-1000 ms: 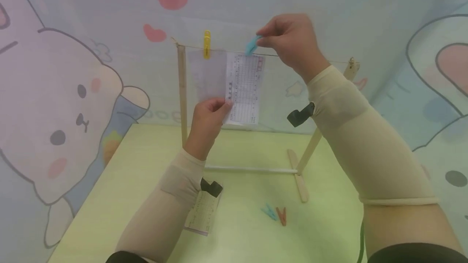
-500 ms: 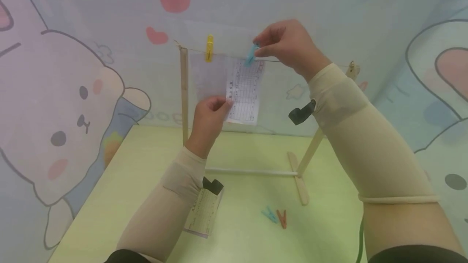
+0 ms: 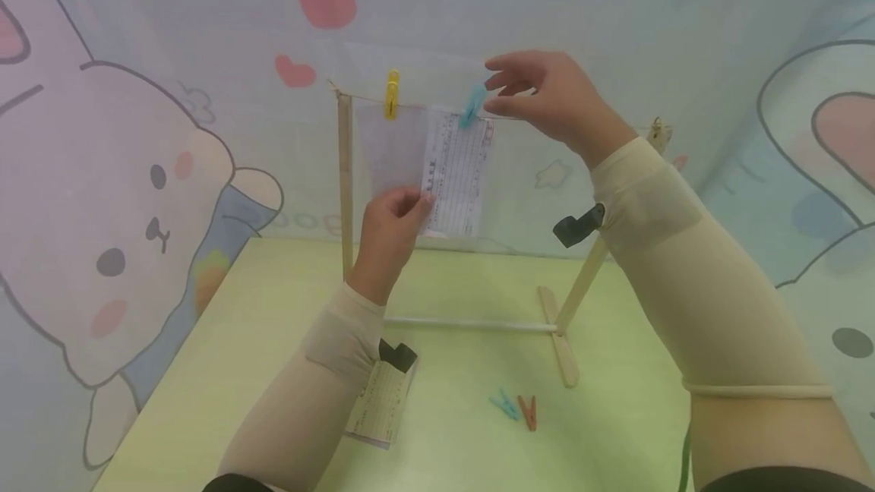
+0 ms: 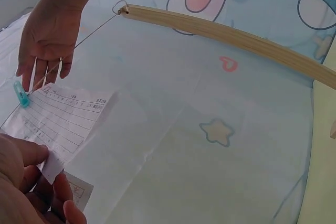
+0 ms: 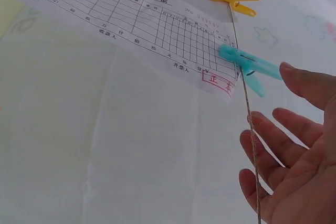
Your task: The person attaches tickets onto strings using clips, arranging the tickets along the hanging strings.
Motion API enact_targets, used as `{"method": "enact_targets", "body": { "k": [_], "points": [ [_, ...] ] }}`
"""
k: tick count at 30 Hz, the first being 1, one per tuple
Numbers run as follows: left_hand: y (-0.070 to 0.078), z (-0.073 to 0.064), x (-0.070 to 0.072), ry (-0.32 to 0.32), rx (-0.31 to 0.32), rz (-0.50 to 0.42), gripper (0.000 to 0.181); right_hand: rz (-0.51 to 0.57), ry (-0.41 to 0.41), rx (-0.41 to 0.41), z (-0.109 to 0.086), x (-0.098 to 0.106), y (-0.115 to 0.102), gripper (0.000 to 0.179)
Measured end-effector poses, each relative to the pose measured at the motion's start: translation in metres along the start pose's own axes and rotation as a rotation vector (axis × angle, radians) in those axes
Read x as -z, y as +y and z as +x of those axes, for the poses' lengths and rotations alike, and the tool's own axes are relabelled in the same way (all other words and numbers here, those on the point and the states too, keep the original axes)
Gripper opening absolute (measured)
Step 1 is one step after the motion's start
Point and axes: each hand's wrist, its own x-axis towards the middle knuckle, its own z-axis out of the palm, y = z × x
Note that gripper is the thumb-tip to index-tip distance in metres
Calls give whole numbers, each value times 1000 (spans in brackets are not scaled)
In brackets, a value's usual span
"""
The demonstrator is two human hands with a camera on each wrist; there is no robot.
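Note:
A printed receipt point(image 3: 459, 181) hangs from a thin string point(image 5: 254, 166), clipped at its top edge by a light blue clothespin point(image 3: 473, 106). My left hand point(image 3: 390, 238) pinches the receipt's lower left edge between thumb and fingers. Spread fingers and a free thumb show on my right hand point(image 3: 550, 97), just right of the blue clothespin; the right wrist view has the thumb tip close to the clothespin's handle point(image 5: 268, 66). Left of the receipt, a yellow clothespin point(image 3: 392, 95) holds another thin paper sheet point(image 3: 390, 146) on the string.
Wooden posts point(image 3: 345, 188) bear the string, with a white rod point(image 3: 472, 324) low between them and a wooden foot point(image 3: 562, 344) at right. On the table point(image 3: 465, 454) lie a blue clothespin point(image 3: 506, 405), a reddish one point(image 3: 529, 413) and a receipt pad point(image 3: 379, 405), partly behind my left forearm.
My right hand lowered the blue clothespin onto the string and receipt, then let go. Its fingers have spread and moved slightly right. The left hand keeps its pinch on the receipt.

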Motion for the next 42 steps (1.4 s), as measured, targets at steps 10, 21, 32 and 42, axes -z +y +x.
{"method": "enact_targets", "body": {
  "k": [10, 21, 32, 42],
  "points": [
    [-15, -30, 14, 127, -216, 213, 33, 178, 740, 236, -83, -24, 23, 45],
    [-132, -133, 54, -171, 203, 754, 47, -40, 255, -82, -239, -170, 160, 34],
    [-193, -166, 29, -185, 345, 910, 69, -38, -70, -446, -294, -274, 205, 51],
    [-197, -172, 29, -133, 286, 867, 42, 102, 31, -507, -305, -278, 209, 35]
  ]
}}
